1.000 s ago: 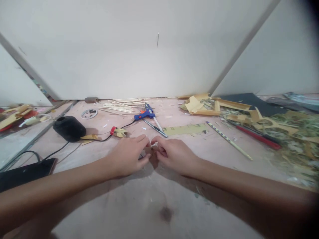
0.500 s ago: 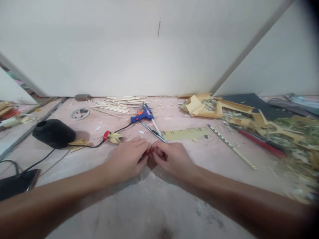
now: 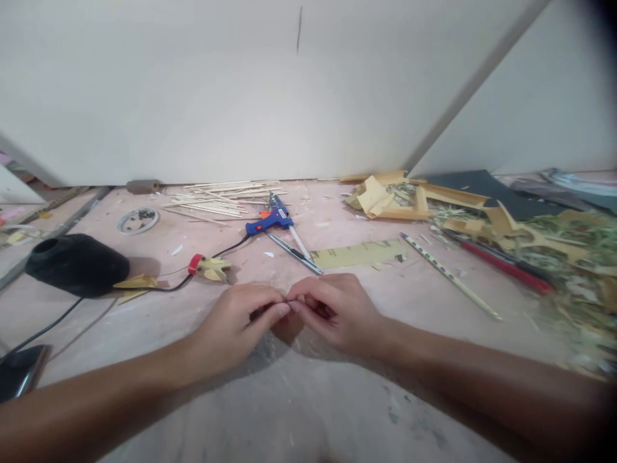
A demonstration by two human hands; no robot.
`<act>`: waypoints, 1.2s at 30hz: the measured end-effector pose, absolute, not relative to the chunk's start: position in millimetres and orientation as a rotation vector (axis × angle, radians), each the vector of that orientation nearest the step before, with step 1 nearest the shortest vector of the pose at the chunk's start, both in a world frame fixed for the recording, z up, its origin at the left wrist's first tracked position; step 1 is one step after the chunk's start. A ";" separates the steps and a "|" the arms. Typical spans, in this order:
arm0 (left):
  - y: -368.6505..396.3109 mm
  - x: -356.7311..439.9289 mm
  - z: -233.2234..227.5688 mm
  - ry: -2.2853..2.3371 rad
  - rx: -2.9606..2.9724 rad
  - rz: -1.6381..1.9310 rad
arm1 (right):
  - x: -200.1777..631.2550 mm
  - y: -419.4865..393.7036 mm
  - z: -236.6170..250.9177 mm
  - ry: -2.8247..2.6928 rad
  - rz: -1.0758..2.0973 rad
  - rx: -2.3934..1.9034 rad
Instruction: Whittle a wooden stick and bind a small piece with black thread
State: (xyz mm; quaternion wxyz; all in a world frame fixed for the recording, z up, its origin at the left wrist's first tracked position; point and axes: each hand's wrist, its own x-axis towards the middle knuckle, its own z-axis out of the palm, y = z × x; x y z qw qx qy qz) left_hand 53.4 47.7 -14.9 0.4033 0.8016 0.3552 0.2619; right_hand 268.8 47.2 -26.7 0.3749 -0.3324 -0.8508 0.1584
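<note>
A: Log the surface first. Largest item?

B: Pinkish worktable (image 3: 308,399), dusty, backed by a white wall. Right side: a heap of tan cardboard scraps (image 3: 385,200) and dry plant litter (image 3: 573,257). Left: a black rounded object (image 3: 74,263) with a cord running off it.

A: Mid-sized items?

B: A pile of thin wooden sticks (image 3: 216,199) near the wall; a blue glue gun (image 3: 267,222) just beside them; a yellow strip of card (image 3: 359,253); a long patterned pencil (image 3: 450,276) lying diagonally; a red pen (image 3: 501,265) by the litter.

A: Hands?

B: Left hand (image 3: 236,325) and right hand (image 3: 340,312) meet at table centre, fingertips touching. Both have thumb and forefinger pressed together, pinching one tiny piece (image 3: 288,302) between them; other fingers curled under.

A: Identify the piece?

B: Cannot tell: too small, mostly covered. It sits at the fingertips, just above the table, near the viewer's side of the card strip.
</note>
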 end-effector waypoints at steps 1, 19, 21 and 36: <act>46.8 51.7 -14.9 0.881 2.024 0.670 | 268.8 47.6 -25.9 -2.187 0.422 -0.840; 39.4 44.8 -15.6 0.845 1.869 0.695 | 272.9 45.2 -18.8 -2.342 0.460 -0.836; 38.9 45.1 -15.0 0.852 1.878 0.699 | 273.2 45.9 -20.2 -2.357 0.436 -0.836; 40.7 50.7 -11.0 0.859 1.818 0.694 | 275.4 43.9 -30.9 -2.287 0.072 -0.773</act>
